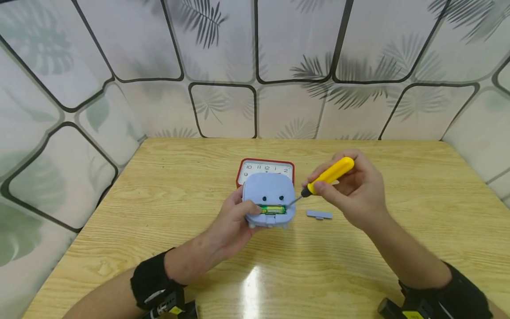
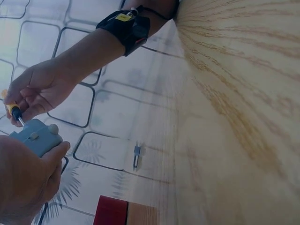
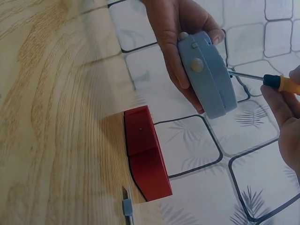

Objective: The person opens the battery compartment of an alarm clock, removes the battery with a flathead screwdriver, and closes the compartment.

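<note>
My left hand (image 1: 233, 221) grips a light blue clock (image 1: 268, 184) from its left side, back facing up, with the thumb at the end of a green battery (image 1: 275, 209). That battery lies in the uncovered slot of the clock's back. In my right hand (image 1: 358, 190) I hold a screwdriver (image 1: 332, 175) with a yellow handle, and its metal tip meets the right end of the battery slot. The right wrist view shows the clock (image 3: 206, 75) edge-on, held above the table, with the screwdriver (image 3: 269, 80) pointing at its back.
Behind the blue clock stands a red-framed clock (image 1: 242, 170) with a white dial, partly hidden. A small blue battery cover (image 1: 319, 215) lies on the wooden table (image 1: 179, 177) to the right. Patterned wall panels (image 1: 223, 106) rise along the table's far edge.
</note>
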`<state>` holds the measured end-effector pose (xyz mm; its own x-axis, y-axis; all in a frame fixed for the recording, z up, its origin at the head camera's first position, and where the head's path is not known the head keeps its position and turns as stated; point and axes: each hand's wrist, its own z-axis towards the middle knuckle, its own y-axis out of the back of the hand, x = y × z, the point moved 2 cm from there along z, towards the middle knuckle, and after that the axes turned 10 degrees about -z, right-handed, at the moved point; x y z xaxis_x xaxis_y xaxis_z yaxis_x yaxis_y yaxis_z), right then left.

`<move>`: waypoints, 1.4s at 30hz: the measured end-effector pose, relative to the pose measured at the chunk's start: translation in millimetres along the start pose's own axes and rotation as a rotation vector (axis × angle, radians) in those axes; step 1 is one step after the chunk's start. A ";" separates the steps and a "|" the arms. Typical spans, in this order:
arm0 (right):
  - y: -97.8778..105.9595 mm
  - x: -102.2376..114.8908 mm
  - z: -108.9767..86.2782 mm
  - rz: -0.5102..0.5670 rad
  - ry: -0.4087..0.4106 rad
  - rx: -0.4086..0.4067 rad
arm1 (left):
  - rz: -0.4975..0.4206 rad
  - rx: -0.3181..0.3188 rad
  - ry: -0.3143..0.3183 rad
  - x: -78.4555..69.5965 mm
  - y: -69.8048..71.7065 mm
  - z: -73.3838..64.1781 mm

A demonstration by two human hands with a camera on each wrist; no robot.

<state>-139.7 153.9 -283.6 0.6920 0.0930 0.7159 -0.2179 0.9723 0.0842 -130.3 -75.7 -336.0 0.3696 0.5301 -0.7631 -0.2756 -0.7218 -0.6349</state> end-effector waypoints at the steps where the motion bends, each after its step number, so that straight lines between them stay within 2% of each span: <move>1: 0.3 -0.1 0.3 0.008 -0.008 -0.002 | -0.003 0.004 -0.006 -0.5 0.3 -0.1; 8: 1.5 -1.5 0.3 0.104 -0.044 0.000 | -0.037 0.034 -0.037 -2.7 0.5 -0.2; 16: 0.6 -6.3 0.0 0.327 -0.030 0.016 | -0.058 0.048 -0.067 -6.2 -0.6 -0.7; 26: 1.1 -9.5 -0.6 0.369 -0.129 0.000 | -0.120 0.055 -0.081 -9.3 -1.3 -3.3; 32: 1.8 -7.7 0.2 0.335 -0.134 0.002 | -0.126 0.038 -0.074 -10.6 -1.9 -4.2; 37: 2.1 -7.2 0.0 0.218 -0.146 -0.016 | -0.124 0.028 -0.067 -10.5 -1.3 -3.0; 42: 1.4 -5.1 -0.6 0.101 -0.134 -0.027 | -0.079 0.010 -0.059 -9.3 -0.6 -1.0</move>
<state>-143.0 154.9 -287.6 0.5691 0.1633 0.8059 -0.2620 0.9650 -0.0105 -132.7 -80.6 -328.4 0.3376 0.6107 -0.7163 -0.2569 -0.6723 -0.6942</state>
